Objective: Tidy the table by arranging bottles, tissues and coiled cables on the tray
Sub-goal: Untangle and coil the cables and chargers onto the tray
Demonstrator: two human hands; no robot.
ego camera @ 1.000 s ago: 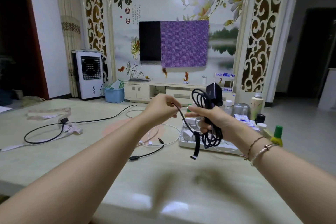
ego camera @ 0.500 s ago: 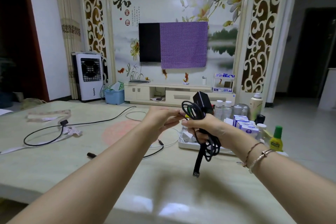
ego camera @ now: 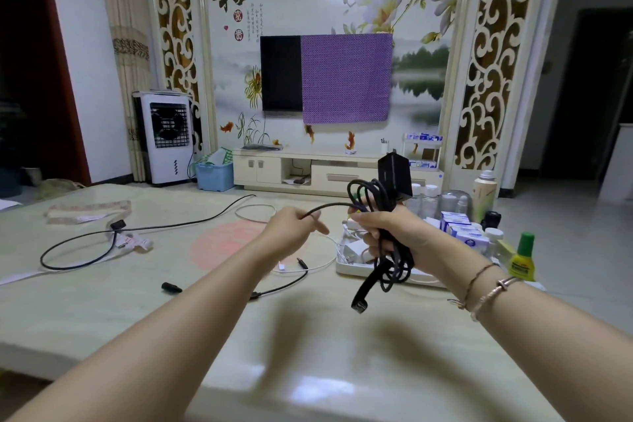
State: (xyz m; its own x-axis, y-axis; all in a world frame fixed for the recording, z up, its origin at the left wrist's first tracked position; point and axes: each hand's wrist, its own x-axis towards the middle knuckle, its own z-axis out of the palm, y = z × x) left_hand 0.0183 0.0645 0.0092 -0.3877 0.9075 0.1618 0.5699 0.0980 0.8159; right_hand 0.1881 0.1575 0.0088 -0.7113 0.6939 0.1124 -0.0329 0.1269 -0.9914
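My right hand grips a bundle of coiled black cable with a black charger block sticking up above the fist and a strap end hanging below. My left hand pinches the free run of that same cable, stretched between the two hands. Behind my right hand lies the white tray holding white cables, tissue packs and clear bottles. Loose on the table are a white cable, a short black cable and a long black cable.
A green-capped yellow bottle and a tall white bottle stand by the tray's right side. A folded cloth lies far left. The table's front edge runs across the bottom; a fan unit and TV cabinet stand beyond.
My left hand moved left, away from the right, drawing the cable end out straight. The bundle in my right hand stayed in front of the tray, its strap still hanging down.
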